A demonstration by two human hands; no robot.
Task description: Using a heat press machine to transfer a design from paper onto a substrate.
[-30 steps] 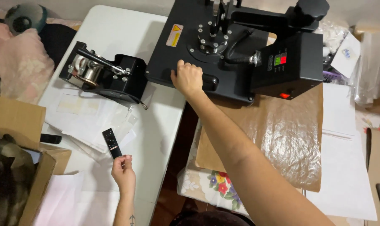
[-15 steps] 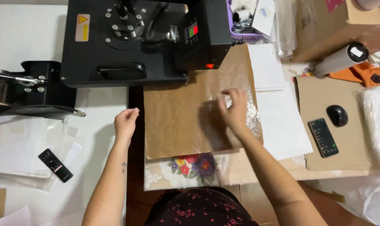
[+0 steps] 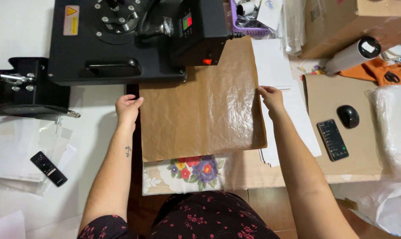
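Hands had moved apart: left hand (image 3: 129, 107) and right hand (image 3: 270, 96), fingers loosely curled, now touched opposite edges of the crinkled brown paper sheet (image 3: 200, 110) below the black heat press (image 3: 121, 40).

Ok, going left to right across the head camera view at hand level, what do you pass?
Black remote → left hand → brown paper sheet → right hand → phone → black mouse → clear plastic bag.

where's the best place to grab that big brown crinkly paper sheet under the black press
Probably by the two free side edges of the brown crinkly paper sheet, coming in from left and right. Its far end lies under the black heat press, and the left hand and right hand already sit at those edges.
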